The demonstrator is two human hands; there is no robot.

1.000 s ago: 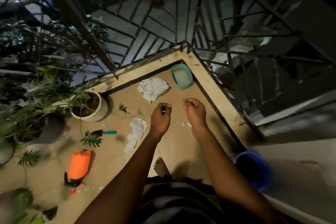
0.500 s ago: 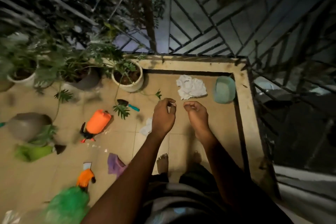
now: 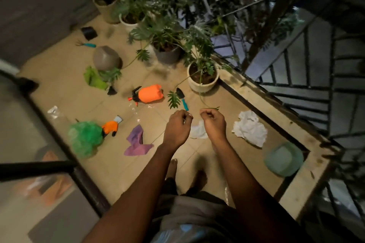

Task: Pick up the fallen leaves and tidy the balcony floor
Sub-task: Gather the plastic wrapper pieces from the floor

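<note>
Left hand and right hand curled above balcony floor, orange sprayer, white pot, purple cloth

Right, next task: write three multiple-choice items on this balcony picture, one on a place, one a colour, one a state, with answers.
1. Where does the teal basin sit? A in the corner by the ledge; B beside the grey pot; C on the railing.
2. What colour is the cloth beside the green mesh? A red; B purple; C black.
3. How is the orange sprayer? A upright; B hanging; C lying on its side.
Answers: A, the ledge borders it on two sides; B, it is plainly purple; C, its long side is down.
</note>
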